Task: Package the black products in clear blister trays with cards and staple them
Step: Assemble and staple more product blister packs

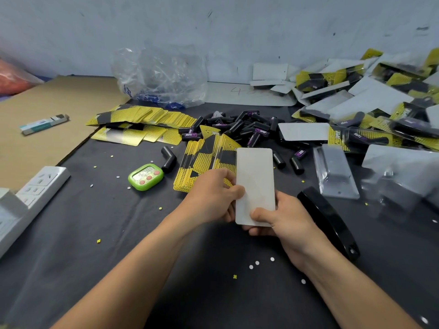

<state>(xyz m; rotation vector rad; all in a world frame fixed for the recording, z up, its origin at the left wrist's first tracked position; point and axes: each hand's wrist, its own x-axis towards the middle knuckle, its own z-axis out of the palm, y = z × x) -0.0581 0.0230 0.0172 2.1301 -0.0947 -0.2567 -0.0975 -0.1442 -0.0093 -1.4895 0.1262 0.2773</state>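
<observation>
On the dark table (95, 233), both hands' fingers (259, 213) pinch a card (255, 184).

White rectangular card (255, 186) held between left hand (213, 195) and right hand (282, 217) at near centre, black curved stapler (327, 222) just right of the right hand, stack of yellow-and-black printed cards (199, 167) behind the left hand, green plastic timer (146, 177) left of that stack, pile of black elbow-shaped products (240, 128) farther back, clear plastic blister tray (335, 172) right of the card, heap of finished packs (368, 103) far right, white power strip (35, 188) near left.

One head-worn wide-angle view, high over the dark table (95, 233), facing forward and down. Green timer (145, 177) close, mid-left. Wall (213, 24) far behind timer. Left hand (213, 195) and right hand (285, 217) right of timer, nearer the camera.
</observation>
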